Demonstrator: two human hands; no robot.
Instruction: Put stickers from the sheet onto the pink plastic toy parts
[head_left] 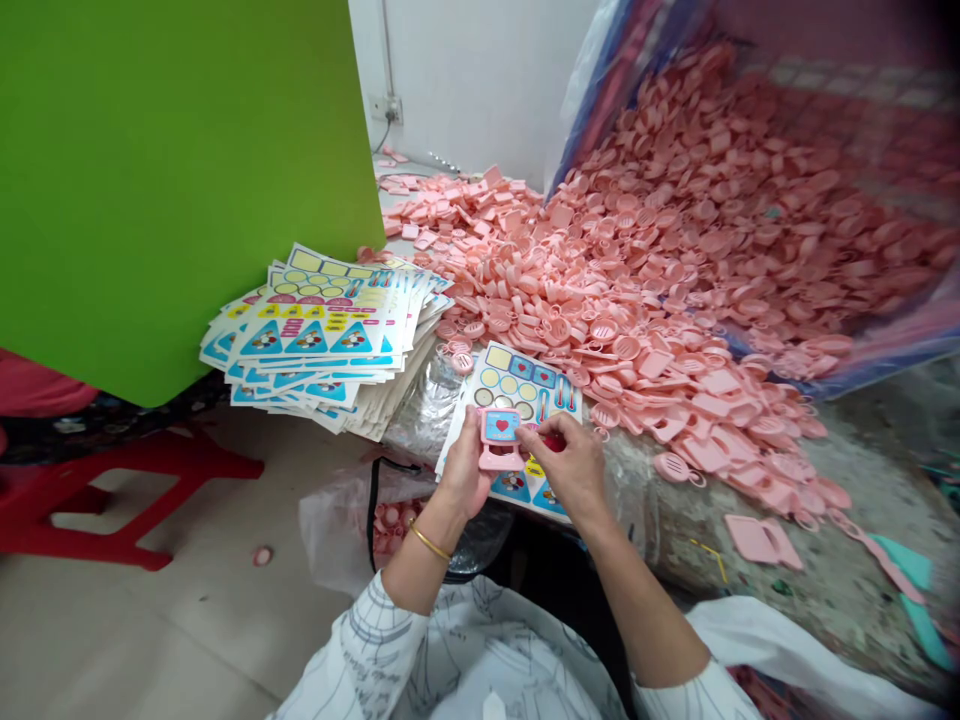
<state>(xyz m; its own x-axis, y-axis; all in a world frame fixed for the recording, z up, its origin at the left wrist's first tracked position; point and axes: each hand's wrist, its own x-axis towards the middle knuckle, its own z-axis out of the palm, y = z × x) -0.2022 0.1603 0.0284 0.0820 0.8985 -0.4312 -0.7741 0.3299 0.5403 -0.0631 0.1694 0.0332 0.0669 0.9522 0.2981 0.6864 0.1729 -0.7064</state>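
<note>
My left hand (463, 478) grips a small pink plastic toy piece (500, 438) that carries a blue sticker with a red heart. My right hand (564, 462) pinches at the right edge of that piece, fingers pressed together. Both hands hover over a sticker sheet (525, 385) lying on the table edge, printed with yellow, blue and red shapes. A gold bangle sits on my left wrist.
A fanned stack of sticker sheets (330, 335) lies to the left. A huge heap of pink plastic parts (675, 250) spills from a sack across the table. A green board (172, 170), a red stool (112, 490) and a bag of pink parts (390, 525) stand at the left.
</note>
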